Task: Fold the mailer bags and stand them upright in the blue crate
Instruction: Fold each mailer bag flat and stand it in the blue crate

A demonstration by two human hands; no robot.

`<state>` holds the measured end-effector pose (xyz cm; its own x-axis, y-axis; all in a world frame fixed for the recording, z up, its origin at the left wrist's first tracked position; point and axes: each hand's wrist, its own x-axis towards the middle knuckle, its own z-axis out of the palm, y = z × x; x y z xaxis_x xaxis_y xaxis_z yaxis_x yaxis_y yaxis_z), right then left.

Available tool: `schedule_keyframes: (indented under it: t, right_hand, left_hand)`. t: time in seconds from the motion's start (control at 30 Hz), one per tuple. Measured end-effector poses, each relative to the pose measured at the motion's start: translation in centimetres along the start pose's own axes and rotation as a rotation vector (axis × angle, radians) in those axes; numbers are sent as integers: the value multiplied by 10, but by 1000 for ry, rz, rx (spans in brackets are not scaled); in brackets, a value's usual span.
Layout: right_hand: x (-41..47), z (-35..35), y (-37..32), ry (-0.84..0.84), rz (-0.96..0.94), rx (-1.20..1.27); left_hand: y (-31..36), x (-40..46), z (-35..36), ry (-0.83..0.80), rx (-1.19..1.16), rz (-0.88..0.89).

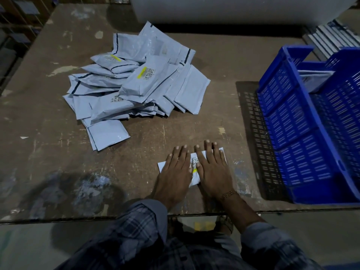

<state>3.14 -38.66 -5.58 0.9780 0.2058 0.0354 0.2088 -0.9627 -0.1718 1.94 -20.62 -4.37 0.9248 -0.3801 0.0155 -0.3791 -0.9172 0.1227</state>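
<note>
Brown worn table (58, 152) carries our pile of grey mailer bags (134, 88), barcode labels too blurred to read; the blue crate (292, 117) sits right, one bag (315, 78) inside. Our left hand (175, 168) and right hand (212, 168) press one mailer bag (193, 164) flat, fingers straight.

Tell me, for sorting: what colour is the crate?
Blue crate, perforated walls; seen best in the head view.

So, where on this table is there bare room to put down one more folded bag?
Bare table lies left of the left hand, below the pile of bags. A narrower strip runs between the right hand and the blue crate. The bag under both flat hands fills the near middle.
</note>
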Motion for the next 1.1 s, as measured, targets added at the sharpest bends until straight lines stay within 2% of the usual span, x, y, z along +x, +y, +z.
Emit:
schedule_keyframes:
  t: [0.13,0.3,0.5,0.57,0.63,0.7,0.77,0.8,0.87,1.0,1.03,1.07,1.1]
  right_hand:
    - [-14,0,-4,17,27,9]
    - [-18,-3,-7,-7,55,3]
    - [5,-8,12,-98,-82,-54]
    - [12,-20,13,-91,13,-82]
    - [10,-34,7,-4,224,-72]
    - [1,-44,-6,65,376,-91]
    - [-6,-45,-16,67,430,-56]
    - [-7,-45,-20,52,425,-22]
    - [-3,-44,-21,28,299,-14]
    - [17,-49,-11,-65,-158,116]
    - [18,-50,-13,-30,-230,150]
    - [17,-52,-17,54,-226,193]
    - [13,-53,-23,170,-147,247]
  left_hand:
    - [-24,12,2,-55,47,28]
    - [-22,11,4,-51,34,-55]
    - [9,-6,4,-70,-4,-82]
    - [2,-8,-1,-59,-63,-71]
    - [-5,-11,-5,-12,-168,-130]
    - [-9,-13,-9,103,-285,-197]
    - [-11,-14,-12,232,-361,-222]
    - [-10,-15,-17,238,-377,-239]
    - [-11,-16,-28,211,-407,-304]
    - [-27,-10,-39,331,-470,-422]
    - [-32,-8,-39,348,-482,-430]
    - [-36,-6,-40,357,-494,-438]
    - [-40,-5,-39,359,-500,-443]
